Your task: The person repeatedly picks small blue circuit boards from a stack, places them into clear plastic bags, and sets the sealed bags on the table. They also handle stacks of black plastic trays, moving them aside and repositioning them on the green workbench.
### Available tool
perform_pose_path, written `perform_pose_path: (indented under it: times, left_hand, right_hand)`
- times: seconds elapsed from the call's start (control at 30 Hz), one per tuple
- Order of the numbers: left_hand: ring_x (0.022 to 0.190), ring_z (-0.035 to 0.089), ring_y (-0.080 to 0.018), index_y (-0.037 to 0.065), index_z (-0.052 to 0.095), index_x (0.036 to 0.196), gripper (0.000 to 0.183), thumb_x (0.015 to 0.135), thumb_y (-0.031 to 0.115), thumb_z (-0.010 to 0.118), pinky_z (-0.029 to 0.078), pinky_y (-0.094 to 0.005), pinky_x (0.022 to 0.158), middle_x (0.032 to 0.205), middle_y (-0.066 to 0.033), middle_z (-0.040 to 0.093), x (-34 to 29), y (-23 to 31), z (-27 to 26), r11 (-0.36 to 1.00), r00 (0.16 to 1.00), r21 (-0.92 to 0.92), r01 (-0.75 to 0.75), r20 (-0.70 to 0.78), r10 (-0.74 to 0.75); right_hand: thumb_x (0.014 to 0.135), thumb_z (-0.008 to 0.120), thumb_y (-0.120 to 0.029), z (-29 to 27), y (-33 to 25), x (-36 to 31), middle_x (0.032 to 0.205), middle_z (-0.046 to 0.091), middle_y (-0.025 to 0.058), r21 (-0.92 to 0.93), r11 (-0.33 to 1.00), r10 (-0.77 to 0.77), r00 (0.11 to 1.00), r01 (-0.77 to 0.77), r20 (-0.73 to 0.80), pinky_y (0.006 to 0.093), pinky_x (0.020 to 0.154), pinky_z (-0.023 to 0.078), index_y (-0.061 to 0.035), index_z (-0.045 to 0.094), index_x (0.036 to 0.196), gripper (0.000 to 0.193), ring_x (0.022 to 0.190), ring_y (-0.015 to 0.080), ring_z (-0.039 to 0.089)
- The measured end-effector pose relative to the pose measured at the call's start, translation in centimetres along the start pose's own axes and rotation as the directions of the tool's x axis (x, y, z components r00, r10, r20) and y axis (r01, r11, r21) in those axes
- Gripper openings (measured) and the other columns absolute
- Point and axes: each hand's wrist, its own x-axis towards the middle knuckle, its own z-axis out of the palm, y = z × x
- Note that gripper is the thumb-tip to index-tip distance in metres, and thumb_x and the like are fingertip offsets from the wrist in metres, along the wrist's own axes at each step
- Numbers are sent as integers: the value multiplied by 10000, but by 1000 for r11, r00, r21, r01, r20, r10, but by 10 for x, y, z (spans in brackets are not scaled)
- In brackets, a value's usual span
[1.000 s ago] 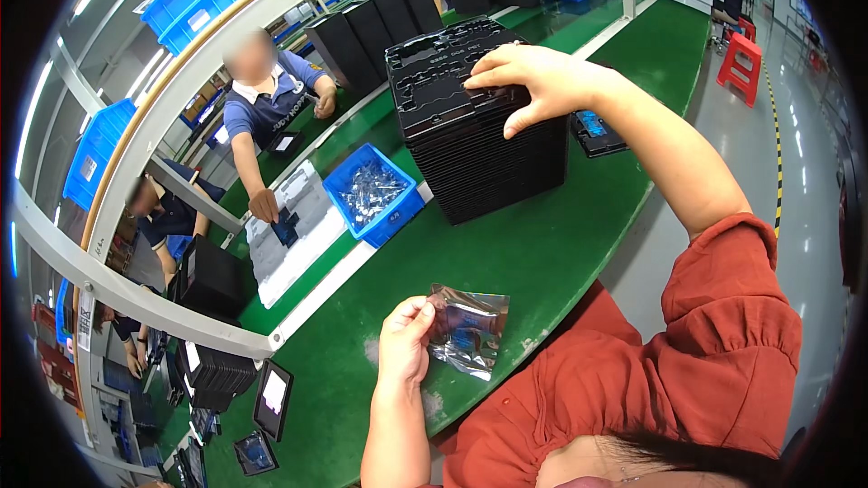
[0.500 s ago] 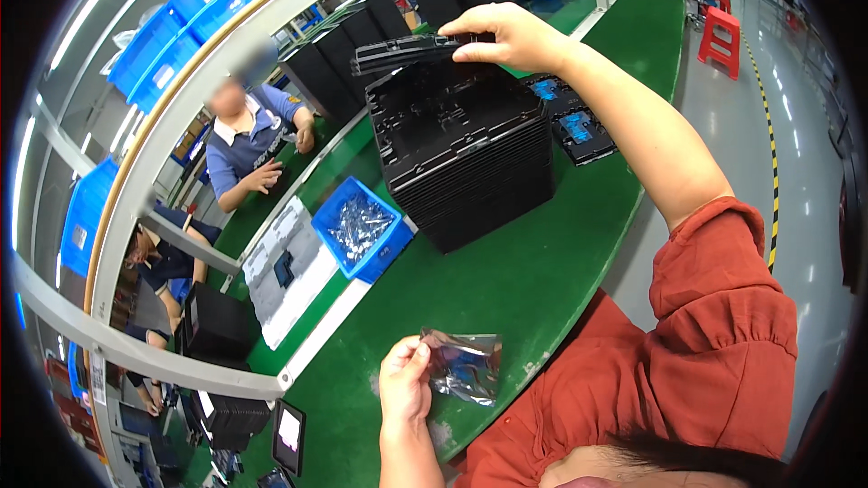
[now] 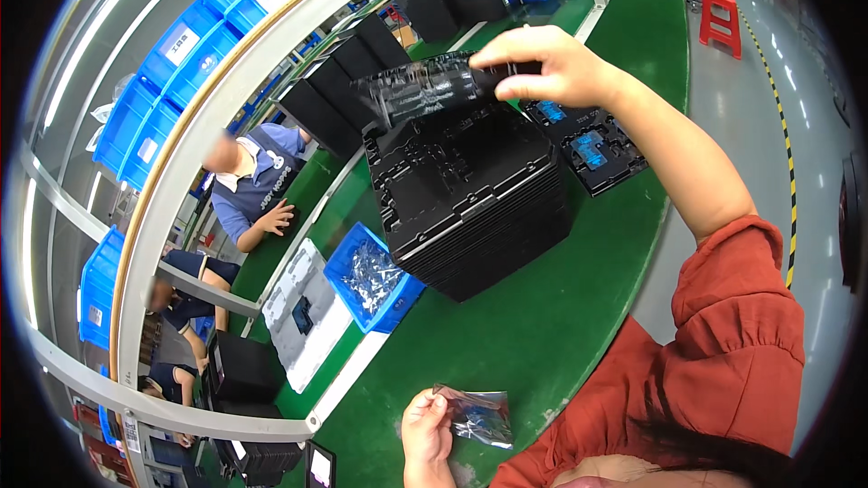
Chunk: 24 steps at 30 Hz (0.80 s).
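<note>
My left hand [image 3: 427,425] pinches the edge of a shiny translucent grey anti-static bag [image 3: 486,420] just above the near part of the green bench; something bluish shows through the film. My right hand [image 3: 561,63] grips the right end of a thin black plastic tray [image 3: 420,95], which is tilted up above the far side of a tall stack of black trays [image 3: 479,258]. Moulded recesses cover the stack's top tray. To its right lies another black tray [image 3: 601,158] with blue pieces in it.
Left of the stack stands a blue bin [image 3: 398,307] of small silvery parts. Beside it, a white foam tray [image 3: 312,343] bears a dark piece. Across the bench sits a co-worker [image 3: 258,176]. A grey frame [image 3: 181,407] curves along the left, and a red stool [image 3: 720,23] stands on the floor.
The black tray in my right hand has tipped up, showing more of its glossy face. My left hand still holds the bag. The whole view has shifted, with the bench now lower in it.
</note>
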Motion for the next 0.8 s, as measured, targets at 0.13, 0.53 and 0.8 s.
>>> perform_pose_path:
  times: [0.13,0.53,0.8]
  left_hand:
    - [807,622,-200,-12,621,921,115,849,78,624,497,-344,786,892,-105,657,2,-1,-1,1000,1000,-16,6,-17,-7]
    - [822,629,-198,-19,623,922,128,871,95,597,502,-318,783,913,-117,659,6,-1,-4,1000,999,-6,3,35,-3]
    - [833,629,-178,-17,621,947,126,884,83,577,499,-310,791,929,-113,663,-2,3,-5,998,997,31,-46,57,45]
  right_hand:
    - [702,757,-213,3,-4,-23,1044,651,124,130,981,-158,979,141,131,404,852,472,-16,625,1068,436,971,306,612]
    - [758,697,-219,-6,-39,5,968,649,131,102,957,257,955,-273,148,361,807,485,-15,667,906,254,928,279,609]
    - [707,704,-86,22,-90,18,1209,524,198,-280,960,164,776,17,610,393,959,417,71,505,1182,539,1116,347,511]
